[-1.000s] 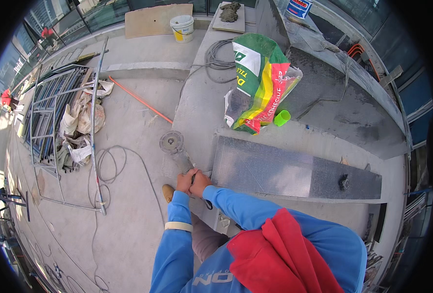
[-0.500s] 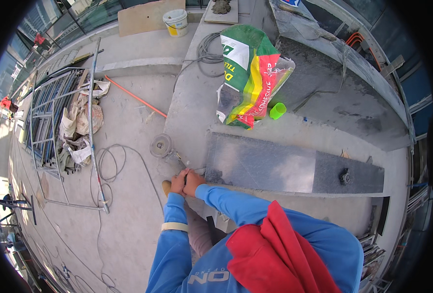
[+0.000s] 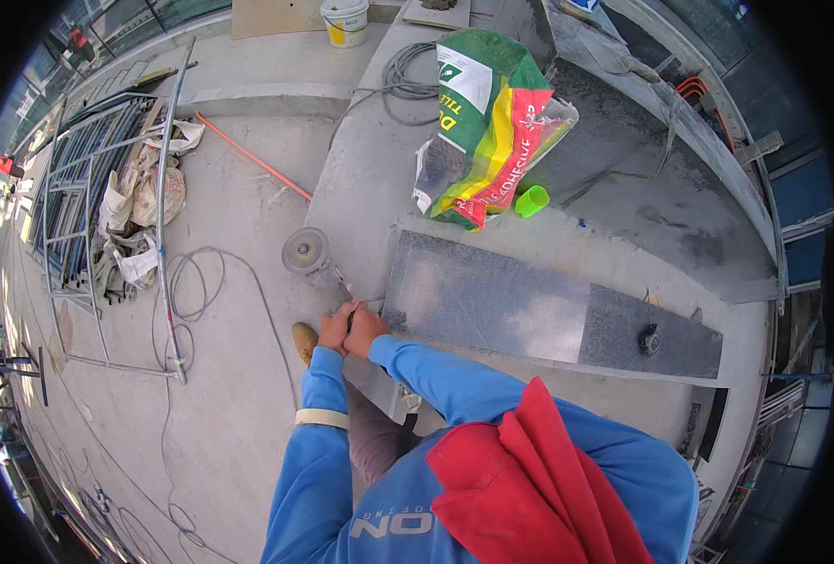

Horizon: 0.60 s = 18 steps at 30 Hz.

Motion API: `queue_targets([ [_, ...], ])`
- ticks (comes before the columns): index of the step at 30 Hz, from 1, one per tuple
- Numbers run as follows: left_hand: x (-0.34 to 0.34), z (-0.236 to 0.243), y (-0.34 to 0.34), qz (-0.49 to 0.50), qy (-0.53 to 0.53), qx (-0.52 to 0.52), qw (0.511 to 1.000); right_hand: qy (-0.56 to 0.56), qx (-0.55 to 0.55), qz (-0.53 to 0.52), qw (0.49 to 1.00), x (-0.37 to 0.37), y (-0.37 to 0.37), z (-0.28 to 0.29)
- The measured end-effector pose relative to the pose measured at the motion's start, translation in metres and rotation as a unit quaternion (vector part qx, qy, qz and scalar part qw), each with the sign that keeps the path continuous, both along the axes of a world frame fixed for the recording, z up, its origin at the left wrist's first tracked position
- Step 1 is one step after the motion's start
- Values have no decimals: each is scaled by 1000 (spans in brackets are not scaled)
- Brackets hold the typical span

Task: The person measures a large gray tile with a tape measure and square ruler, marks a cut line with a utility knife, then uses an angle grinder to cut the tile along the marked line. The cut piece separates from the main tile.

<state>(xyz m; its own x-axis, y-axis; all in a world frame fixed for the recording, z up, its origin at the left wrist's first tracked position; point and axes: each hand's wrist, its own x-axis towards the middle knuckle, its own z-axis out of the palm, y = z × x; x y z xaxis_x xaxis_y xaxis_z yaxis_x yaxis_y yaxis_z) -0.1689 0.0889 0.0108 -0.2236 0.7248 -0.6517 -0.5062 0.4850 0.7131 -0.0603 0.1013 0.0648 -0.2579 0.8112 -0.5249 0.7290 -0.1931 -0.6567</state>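
My left hand point(image 3: 335, 327) and my right hand point(image 3: 367, 335) are close together, fingers bent and closed. Between them shows a small dark part that I cannot make out. Just beyond my fingers is an angle grinder point(image 3: 327, 276), its round disc point(image 3: 305, 248) facing up and pointing away to the left. My hands cover whatever lies at its near end, so I cannot tell whether they grip it. Right of my hands lies a long dark stone slab point(image 3: 487, 299), with a small black object point(image 3: 649, 339) on its right part.
A green and red tile adhesive bag point(image 3: 492, 132) stands beyond the slab, a bright green cup point(image 3: 532, 201) beside it. Coiled cable point(image 3: 408, 80) lies farther back. Metal frames point(image 3: 165, 179) with sacks are at left; loose cable point(image 3: 265, 301) crosses the floor. A white bucket point(image 3: 346, 23) stands far off.
The whole view has shifted, so the scene sits higher in the picture, and more of my boot shows. My hands and the grinder keep nearly the same places relative to the slab.
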Motion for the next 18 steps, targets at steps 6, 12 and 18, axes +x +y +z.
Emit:
queue_targets([
  [6,-12,-26,2,-28,98,-82,991,-29,-3,31,999,-7,3,-6],
  [12,11,2,-9,-36,60,-55,996,-26,-41,20,999,15,-8,2],
  [18,51,35,-37,-52,45,-39,997,63,4,1,998,58,-37,-4],
])
